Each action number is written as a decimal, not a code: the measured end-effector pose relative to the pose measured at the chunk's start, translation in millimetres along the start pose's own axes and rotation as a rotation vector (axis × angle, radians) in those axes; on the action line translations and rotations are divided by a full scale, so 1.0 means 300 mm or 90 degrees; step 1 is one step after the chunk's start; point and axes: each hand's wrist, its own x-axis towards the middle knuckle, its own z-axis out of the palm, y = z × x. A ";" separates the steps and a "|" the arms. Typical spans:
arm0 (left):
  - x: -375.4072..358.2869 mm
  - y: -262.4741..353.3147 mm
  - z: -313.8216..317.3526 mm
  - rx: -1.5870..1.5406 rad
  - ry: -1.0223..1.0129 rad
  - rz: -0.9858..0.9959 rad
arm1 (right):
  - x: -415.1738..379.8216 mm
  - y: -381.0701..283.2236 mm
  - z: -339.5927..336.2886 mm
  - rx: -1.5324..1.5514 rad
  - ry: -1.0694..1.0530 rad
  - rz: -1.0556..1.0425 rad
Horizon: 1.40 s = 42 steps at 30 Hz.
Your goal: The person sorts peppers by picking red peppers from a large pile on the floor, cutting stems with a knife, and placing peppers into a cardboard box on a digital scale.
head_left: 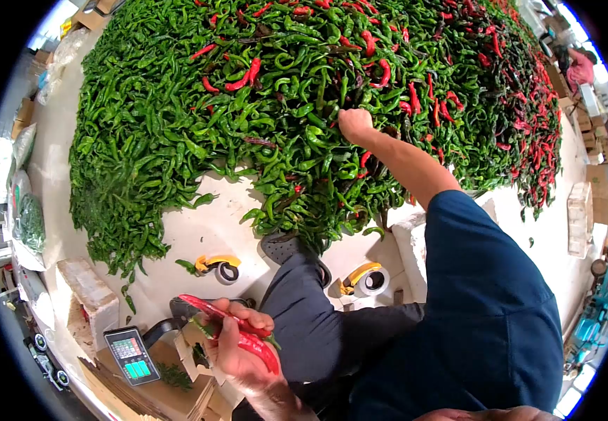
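Observation:
A large heap of green and red peppers [157, 119] covers the upper part of the view. My left hand [244, 344], low and left of centre, is closed around several red peppers [258, 349]; a bit of green shows among them. My right hand [355, 126] reaches into the middle of the heap with its fingers curled down onto the peppers. Whatever its fingertips hold is hidden. Red peppers [382, 73] lie just above and right of that hand.
Two tape dispensers [218, 268] [365, 278] lie near my legs. At lower left are a scale display [132, 356], a foam box [88, 298] and cardboard [199, 393]. Another foam box [409, 249] stands beside my right sleeve. A person [582, 69] is at far upper right.

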 end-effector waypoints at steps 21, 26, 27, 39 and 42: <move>0.043 -0.044 0.095 -0.025 -0.042 -0.062 | 0.219 0.471 -0.136 0.465 0.203 0.488; 0.049 -0.049 0.113 -0.031 -0.031 -0.065 | 0.223 0.554 -0.052 0.517 0.271 0.498; 0.049 -0.052 0.116 -0.031 -0.032 -0.061 | 0.201 0.610 -0.034 0.604 0.291 0.503; 0.062 -0.061 0.143 0.003 -0.088 -0.100 | 0.329 0.529 -0.574 0.533 0.074 0.055; 0.081 -0.048 0.133 0.009 -0.143 -0.116 | 0.491 0.529 -0.404 0.449 0.150 0.133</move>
